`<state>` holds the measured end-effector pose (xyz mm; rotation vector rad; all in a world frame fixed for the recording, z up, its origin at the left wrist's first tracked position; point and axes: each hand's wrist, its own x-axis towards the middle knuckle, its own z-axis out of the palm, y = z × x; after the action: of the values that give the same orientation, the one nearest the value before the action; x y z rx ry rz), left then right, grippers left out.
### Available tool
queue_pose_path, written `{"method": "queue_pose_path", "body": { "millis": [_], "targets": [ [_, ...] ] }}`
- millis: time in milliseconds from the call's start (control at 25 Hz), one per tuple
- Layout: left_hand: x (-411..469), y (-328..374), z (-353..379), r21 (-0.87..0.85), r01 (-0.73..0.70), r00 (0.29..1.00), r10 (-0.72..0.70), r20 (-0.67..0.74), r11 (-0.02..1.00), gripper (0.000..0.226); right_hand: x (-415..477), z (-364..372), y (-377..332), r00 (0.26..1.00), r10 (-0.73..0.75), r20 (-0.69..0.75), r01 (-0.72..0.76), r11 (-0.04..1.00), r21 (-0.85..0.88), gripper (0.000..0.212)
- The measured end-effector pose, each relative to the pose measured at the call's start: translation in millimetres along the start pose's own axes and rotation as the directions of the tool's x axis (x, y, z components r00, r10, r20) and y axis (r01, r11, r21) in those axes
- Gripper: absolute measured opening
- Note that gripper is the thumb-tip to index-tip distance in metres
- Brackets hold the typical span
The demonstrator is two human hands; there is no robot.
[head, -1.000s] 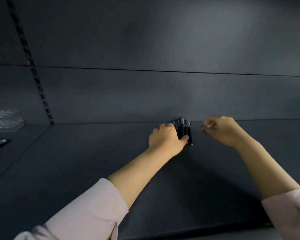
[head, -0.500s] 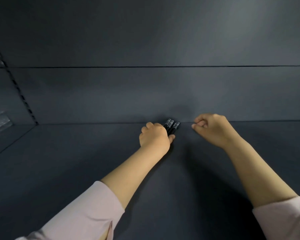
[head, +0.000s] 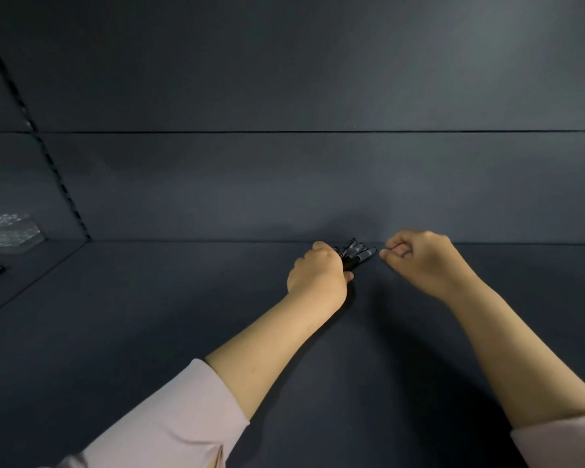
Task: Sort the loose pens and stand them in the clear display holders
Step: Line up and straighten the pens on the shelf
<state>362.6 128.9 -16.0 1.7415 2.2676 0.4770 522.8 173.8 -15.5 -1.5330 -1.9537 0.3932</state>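
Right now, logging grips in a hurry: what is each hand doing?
Left hand: closed around a bunch of black pens.
Right hand: fingers curled shut; nothing visible in it.

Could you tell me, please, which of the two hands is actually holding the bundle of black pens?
The left hand is: it is closed around the bundle of black pens at the back of the dark shelf. The right hand is curled beside them, with nothing visible in it.

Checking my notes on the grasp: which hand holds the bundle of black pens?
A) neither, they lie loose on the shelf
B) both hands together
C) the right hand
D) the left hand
D: the left hand is closed around the pens; the right hand is curled beside them, apart.
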Motion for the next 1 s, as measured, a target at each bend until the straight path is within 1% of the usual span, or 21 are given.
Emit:
{"method": "queue_pose_path", "body": {
  "millis": [80,200,320,400,440,480,560,600,680,800,920,1000],
  "targets": [
    [-0.4,-2.3,-7.4,-0.028,0.011,0.998,-0.009,0.064,1.0,0.044,-0.1,-0.5,-1.8,1.0,0.014,0.012,-0.014,1.0,0.005,0.008],
    [-4.5,-9.5,-17.7,-0.045,-0.011,0.989,0.017,0.146,0.999,0.028,-3.8,-2.0,-6.9,0.999,0.034,0.01,-0.034,0.998,0.052,0.006],
    [-10.2,-20.7,-32.7,-0.13,-0.023,0.975,0.05,0.216,0.991,0.029,-8.3,-5.2,-17.0,0.999,0.036,0.036,-0.04,0.99,0.134,0.01],
    [-15.5,-35.5,-48.5,-0.296,0.015,0.95,0.078,0.303,0.955,0.032,-13.5,-6.7,-31.0,0.997,0.024,0.07,-0.039,0.974,0.223,0.017],
    [-20.2,-44.8,-57.2,-0.402,0.062,0.929,0.095,0.358,0.913,0.033,-17.0,-6.7,-40.4,0.995,0.019,0.102,-0.046,0.962,0.271,0.021],
    [-26.4,-54.9,-65.6,-0.492,0.116,0.905,0.113,0.411,0.863,0.03,-21.9,-6.0,-51.8,0.988,0.02,0.15,-0.068,0.946,0.318,0.027],
    [-42.4,-79.3,-83.0,-0.598,0.189,0.869,0.151,0.471,0.779,0.022,-32.8,-0.2,-82.3,0.961,0.029,0.274,-0.142,0.904,0.404,0.038],
    [-51.6,-92.6,-91.7,-0.628,0.208,0.863,0.163,0.479,0.75,0.02,-37.8,4.8,-99.9,0.947,0.02,0.322,-0.169,0.881,0.441,0.042],
    [-70.8,-122.0,-110.4,-0.68,0.241,0.861,0.172,0.479,0.692,0.02,-46.8,20.4,-140.1,0.931,-0.036,0.362,-0.167,0.842,0.514,0.042],
    [-103.5,-182.8,-146.1,-0.735,0.269,0.878,0.155,0.453,0.623,0.018,-68.0,61.1,-214.1,0.92,-0.125,0.371,-0.139,0.782,0.607,0.029],
    [-142.4,-261.4,-183.7,-0.762,0.279,0.914,0.081,0.397,0.585,0.014,-98.6,110.2,-295.0,0.892,-0.235,0.386,-0.102,0.727,0.679,0.024],
    [-173.2,-320.6,-209.2,-0.772,0.287,0.932,0.022,0.362,0.567,0.012,-124.7,144.3,-351.8,0.867,-0.304,0.396,-0.081,0.697,0.713,0.025]
  ]
}}
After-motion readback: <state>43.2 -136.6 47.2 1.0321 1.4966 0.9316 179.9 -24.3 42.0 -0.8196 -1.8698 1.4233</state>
